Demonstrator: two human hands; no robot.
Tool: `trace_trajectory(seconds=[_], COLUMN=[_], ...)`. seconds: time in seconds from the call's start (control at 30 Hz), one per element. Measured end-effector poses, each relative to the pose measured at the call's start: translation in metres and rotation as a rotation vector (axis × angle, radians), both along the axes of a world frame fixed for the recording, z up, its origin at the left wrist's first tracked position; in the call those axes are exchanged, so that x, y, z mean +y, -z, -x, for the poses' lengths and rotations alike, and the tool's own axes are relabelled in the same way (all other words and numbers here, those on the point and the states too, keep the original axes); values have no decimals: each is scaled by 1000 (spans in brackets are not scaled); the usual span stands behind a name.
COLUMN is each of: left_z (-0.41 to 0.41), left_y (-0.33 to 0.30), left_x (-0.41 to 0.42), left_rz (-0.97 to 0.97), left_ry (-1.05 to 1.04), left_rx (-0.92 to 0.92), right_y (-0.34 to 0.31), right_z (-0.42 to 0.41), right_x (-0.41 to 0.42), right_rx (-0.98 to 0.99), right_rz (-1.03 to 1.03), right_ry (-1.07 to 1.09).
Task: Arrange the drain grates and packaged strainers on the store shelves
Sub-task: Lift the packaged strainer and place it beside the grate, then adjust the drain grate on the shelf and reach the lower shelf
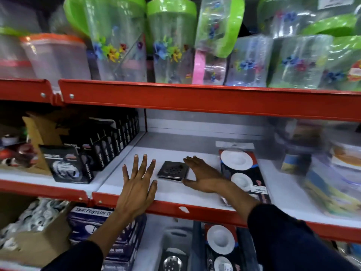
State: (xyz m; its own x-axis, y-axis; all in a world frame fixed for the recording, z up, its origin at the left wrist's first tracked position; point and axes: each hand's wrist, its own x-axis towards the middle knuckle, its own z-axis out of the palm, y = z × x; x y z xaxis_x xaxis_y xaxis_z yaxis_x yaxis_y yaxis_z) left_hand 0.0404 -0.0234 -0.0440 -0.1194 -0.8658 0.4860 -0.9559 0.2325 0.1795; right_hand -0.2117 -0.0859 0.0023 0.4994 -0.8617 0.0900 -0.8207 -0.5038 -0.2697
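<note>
A small stack of square metal drain grates (173,170) lies flat on the white middle shelf (172,190). My left hand (137,182) hovers just left of the stack, fingers spread, holding nothing. My right hand (202,176) rests against the stack's right side, fingers straight and thumb at its front corner, not closed around it. A packaged strainer card (241,171) with white round strainers lies right of my right hand. Another strainer pack (221,243) and a round metal grate (172,262) sit on the shelf below.
Black boxed items (93,153) stand in rows on the left of the middle shelf. Clear jars with green lids (172,42) fill the top shelf. A cardboard box of metal rings (33,225) and a thread box (93,218) sit lower left. Wrapped goods (322,163) crowd the right.
</note>
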Motion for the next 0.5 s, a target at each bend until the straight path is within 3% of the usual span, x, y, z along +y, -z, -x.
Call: trace_trajectory(seconds=[0.27,0.5], left_z=[-11,-12], left_y=[10,10], left_x=[-11,-8], left_rz=[-75,-65], left_ry=[9,8], left_rx=[58,99], right_y=[1,-12], right_z=[-39,-29], right_x=[-64,-45], right_rx=[193,76], right_rz=[-206,-99], right_ry=[21,-13])
